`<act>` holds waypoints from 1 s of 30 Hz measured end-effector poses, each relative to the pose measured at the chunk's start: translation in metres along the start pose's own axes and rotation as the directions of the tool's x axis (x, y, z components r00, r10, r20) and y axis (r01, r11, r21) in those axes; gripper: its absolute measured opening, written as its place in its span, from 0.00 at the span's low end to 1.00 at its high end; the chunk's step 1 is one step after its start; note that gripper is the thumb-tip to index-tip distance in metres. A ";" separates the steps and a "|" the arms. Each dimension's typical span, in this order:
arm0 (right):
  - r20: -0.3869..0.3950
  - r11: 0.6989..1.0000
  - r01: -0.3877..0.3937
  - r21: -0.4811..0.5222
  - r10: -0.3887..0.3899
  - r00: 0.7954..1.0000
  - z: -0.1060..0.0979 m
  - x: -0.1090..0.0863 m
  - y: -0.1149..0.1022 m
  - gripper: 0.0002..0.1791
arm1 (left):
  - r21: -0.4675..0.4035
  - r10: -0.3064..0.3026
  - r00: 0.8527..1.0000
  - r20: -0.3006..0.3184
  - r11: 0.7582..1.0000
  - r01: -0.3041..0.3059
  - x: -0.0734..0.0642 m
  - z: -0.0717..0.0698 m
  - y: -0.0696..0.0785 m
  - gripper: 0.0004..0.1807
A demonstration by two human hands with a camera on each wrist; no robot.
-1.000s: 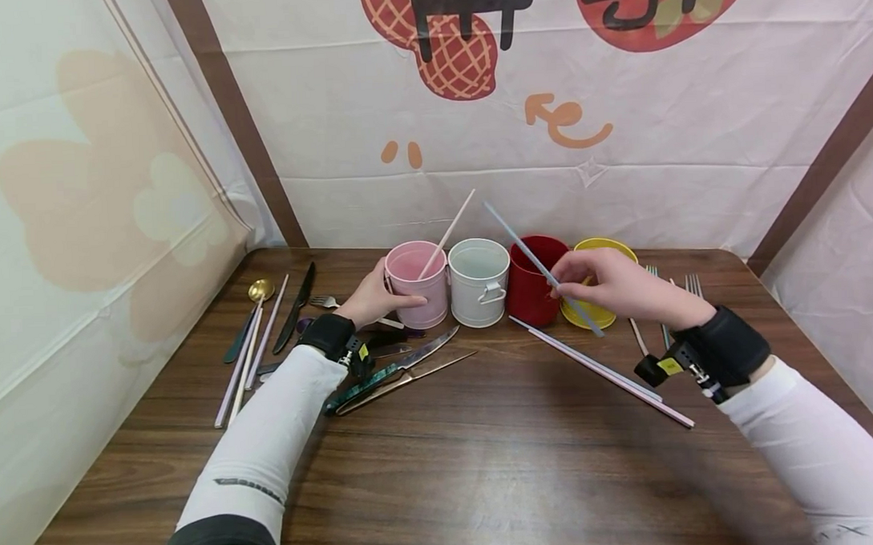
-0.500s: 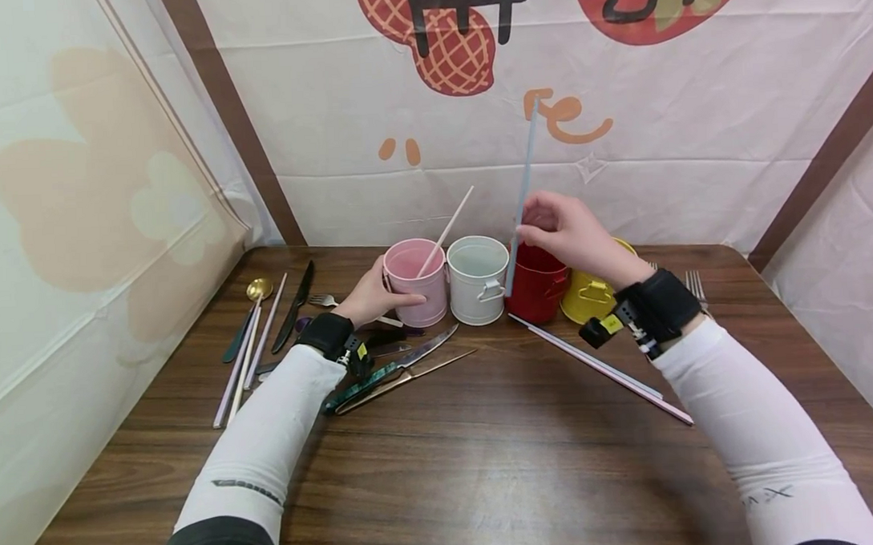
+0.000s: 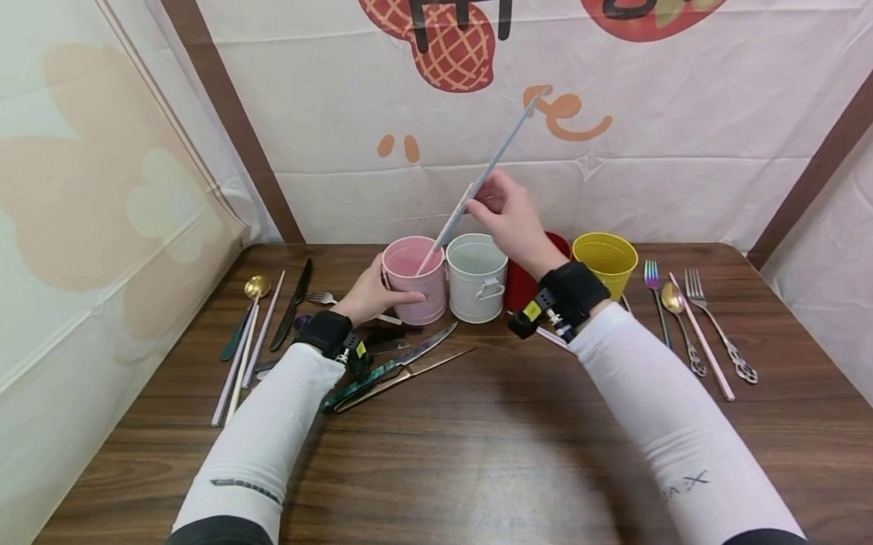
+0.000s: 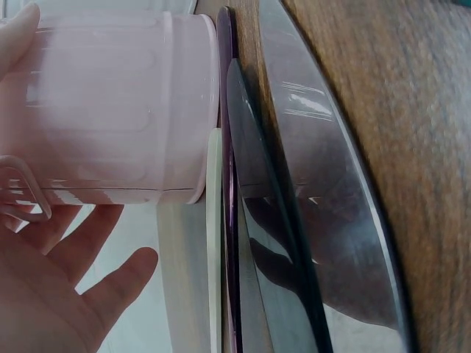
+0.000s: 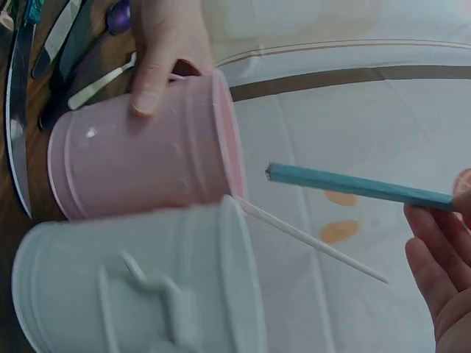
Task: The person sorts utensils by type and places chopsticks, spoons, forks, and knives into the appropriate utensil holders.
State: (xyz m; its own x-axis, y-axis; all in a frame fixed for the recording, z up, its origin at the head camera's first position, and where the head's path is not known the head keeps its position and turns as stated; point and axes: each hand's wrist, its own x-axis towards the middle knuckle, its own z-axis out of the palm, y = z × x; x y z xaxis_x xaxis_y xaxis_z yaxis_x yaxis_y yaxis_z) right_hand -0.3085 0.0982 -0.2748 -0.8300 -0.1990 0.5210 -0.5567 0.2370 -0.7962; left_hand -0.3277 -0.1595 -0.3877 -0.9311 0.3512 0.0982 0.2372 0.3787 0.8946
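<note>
Above the pink bucket (image 3: pixel 430 306) | my right hand (image 3: pixel 510 222) pinched a blue chopstick (image 3: pixel 503 148), its lower end not yet inside | my left hand (image 3: pixel 371 296) gripped the bucket's side | one pale chopstick (image 5: pixel 313 241) already leaned within | seemingly remaining: this one, perhaps loose chopsticks (image 3: pixel 267 326) on the table (image 3: pixel 429 465)

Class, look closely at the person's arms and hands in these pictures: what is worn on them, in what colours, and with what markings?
The left hand and right hand are ungloved. White sleeves cover both forearms, each with small dark lettering. Black fabric shows further up. Each wrist wears a black band with a small black device bearing a yellow label.
</note>
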 end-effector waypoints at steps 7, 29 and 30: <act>0.004 0.993 -0.105 -0.057 0.106 0.994 0.030 0.001 0.013 0.09 | -0.005 0.006 1.000 0.007 1.000 -0.005 -0.003 -0.002 0.002 0.50; 0.211 0.919 -0.177 -0.353 0.262 0.942 0.039 0.000 0.032 0.11 | 0.012 -0.047 0.998 0.031 0.999 0.046 -0.020 -0.001 0.042 0.48; 0.210 0.917 -0.178 -0.358 0.265 0.941 0.038 0.001 0.032 0.11 | 0.014 -0.047 0.998 0.032 0.999 0.047 -0.021 -0.001 0.043 0.48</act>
State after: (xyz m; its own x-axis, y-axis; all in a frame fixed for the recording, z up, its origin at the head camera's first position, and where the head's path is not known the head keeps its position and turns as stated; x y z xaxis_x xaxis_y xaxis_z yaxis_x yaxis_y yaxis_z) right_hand -0.3254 0.0691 -0.3117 -0.9212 -0.3244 0.2151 -0.3752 0.5933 -0.7122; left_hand -0.2987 -0.1515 -0.3507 -0.9320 0.3600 0.0417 0.1970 0.4065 0.8922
